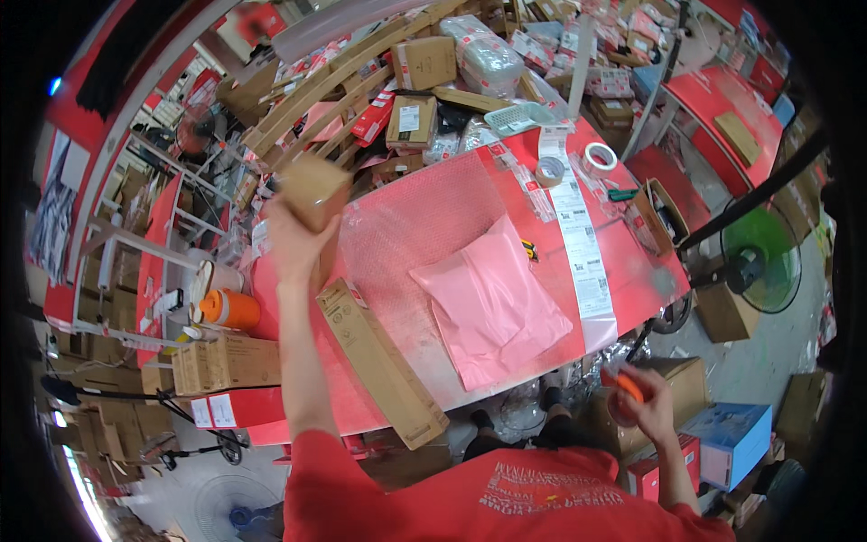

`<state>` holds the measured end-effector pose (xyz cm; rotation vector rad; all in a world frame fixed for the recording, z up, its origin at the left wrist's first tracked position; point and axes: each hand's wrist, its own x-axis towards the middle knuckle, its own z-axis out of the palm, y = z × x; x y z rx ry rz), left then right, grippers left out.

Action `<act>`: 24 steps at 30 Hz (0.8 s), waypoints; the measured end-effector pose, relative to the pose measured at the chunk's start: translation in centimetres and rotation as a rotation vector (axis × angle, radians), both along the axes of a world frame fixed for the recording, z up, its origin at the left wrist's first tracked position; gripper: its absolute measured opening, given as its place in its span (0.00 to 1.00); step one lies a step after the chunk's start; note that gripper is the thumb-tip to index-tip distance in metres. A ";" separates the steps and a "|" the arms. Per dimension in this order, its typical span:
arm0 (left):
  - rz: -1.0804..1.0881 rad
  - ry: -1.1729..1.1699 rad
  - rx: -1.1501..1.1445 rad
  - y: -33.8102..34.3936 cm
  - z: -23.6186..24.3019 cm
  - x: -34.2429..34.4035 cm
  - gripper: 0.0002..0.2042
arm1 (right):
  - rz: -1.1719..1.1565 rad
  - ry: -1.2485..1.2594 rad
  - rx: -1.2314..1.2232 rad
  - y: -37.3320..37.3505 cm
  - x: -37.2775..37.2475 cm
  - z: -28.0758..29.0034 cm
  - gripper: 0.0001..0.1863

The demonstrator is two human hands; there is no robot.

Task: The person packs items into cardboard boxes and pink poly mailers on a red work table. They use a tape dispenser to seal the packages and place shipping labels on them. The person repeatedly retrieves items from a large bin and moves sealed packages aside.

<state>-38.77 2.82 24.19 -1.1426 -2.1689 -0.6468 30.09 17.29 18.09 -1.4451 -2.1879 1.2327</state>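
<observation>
Left hand (302, 242) clamped on 1 brown box (316, 185), not yet down, by surface's (655, 275) far-left corner; right hand (654, 410) gripping orange item (629, 388) beyond near edge; pink bag (492, 303) by near edge seems packed, unlabelled on top.

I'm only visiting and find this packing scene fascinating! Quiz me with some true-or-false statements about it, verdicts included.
1. The left hand holds a brown cardboard box. True.
2. The right hand is empty. False: the right hand holds an orange object.
3. A long cardboard carton lies left of the pink mailer bag. True.
4. The pink mailer bag lies on the floor. False: it lies on the red table.
5. The label strip is green. False: it is white with dark print.
</observation>
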 end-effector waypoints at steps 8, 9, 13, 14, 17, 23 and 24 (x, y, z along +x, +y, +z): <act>-0.051 -1.115 0.310 -9.0 7.6 36.7 0.45 | -0.006 1.227 -0.973 -2.9 -12.5 4.9 0.38; -0.066 -1.197 0.321 -8.8 5.0 39.4 0.50 | -0.034 1.325 -1.227 -3.5 -12.8 4.7 0.33; -0.265 -1.285 0.417 -10.7 -2.1 43.0 0.61 | 0.439 1.033 -0.188 -4.4 -12.6 1.2 0.20; -0.320 -1.319 0.473 -11.2 -3.4 43.0 0.62 | 0.414 0.990 -0.191 -4.0 -12.5 -0.2 0.19; -0.207 -1.448 0.184 -11.7 -5.2 42.6 0.59 | 0.356 0.988 -0.788 -2.5 -12.5 -4.4 0.21; -0.299 -1.368 -0.128 -9.8 -0.9 38.2 0.47 | 0.121 0.880 -1.474 3.6 -12.1 -3.7 0.30; -0.423 -1.308 -0.071 -10.2 0.8 36.8 0.45 | 0.291 1.015 -1.268 4.6 -11.9 -1.9 0.31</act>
